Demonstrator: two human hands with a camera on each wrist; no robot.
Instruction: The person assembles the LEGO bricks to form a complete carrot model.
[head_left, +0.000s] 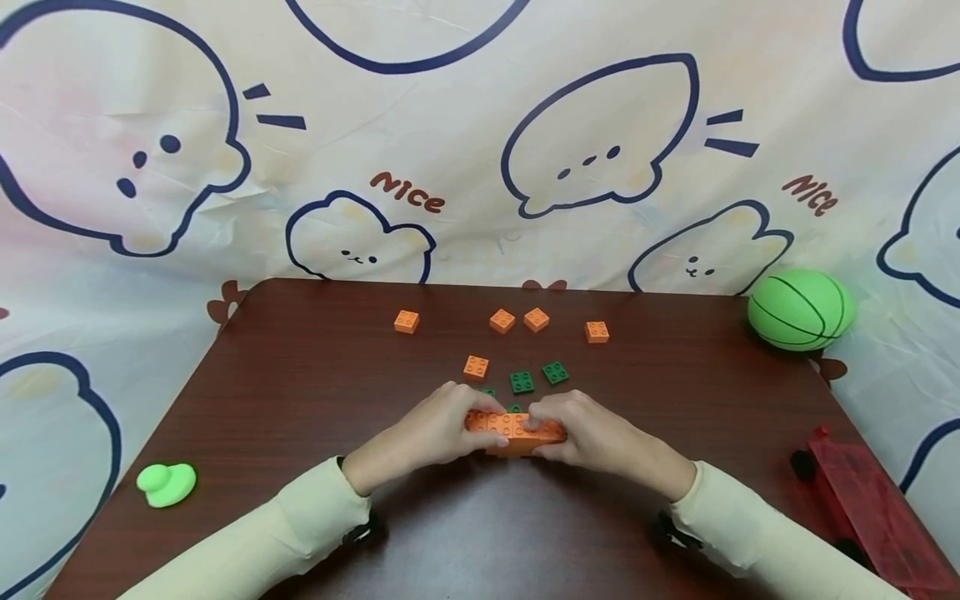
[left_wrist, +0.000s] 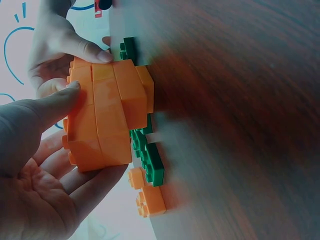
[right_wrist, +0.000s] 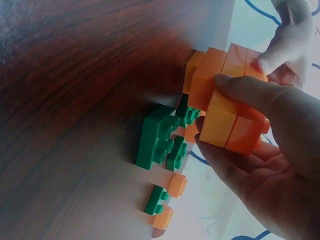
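Both hands hold a stepped block of joined orange toy bricks (head_left: 516,440) low over the middle of the table. Its layers narrow toward the bottom, and studs show on top. My left hand (head_left: 447,423) grips its left end, thumb on the near side and fingers behind. At the other end, my right hand (head_left: 592,427) pinches it, with the thumb (right_wrist: 250,90) across the near face. Close behind lie several green bricks (head_left: 522,382), partly hidden by the hands and block. A loose orange brick (head_left: 476,367) sits just beyond the left hand.
More orange bricks (head_left: 502,322) lie spread along the back of the dark wooden table (head_left: 300,375). A green ball (head_left: 801,310) rests at the back right corner, a red see-through toy vehicle (head_left: 873,508) at the right edge. A light green rounded object (head_left: 167,485) stands at left.
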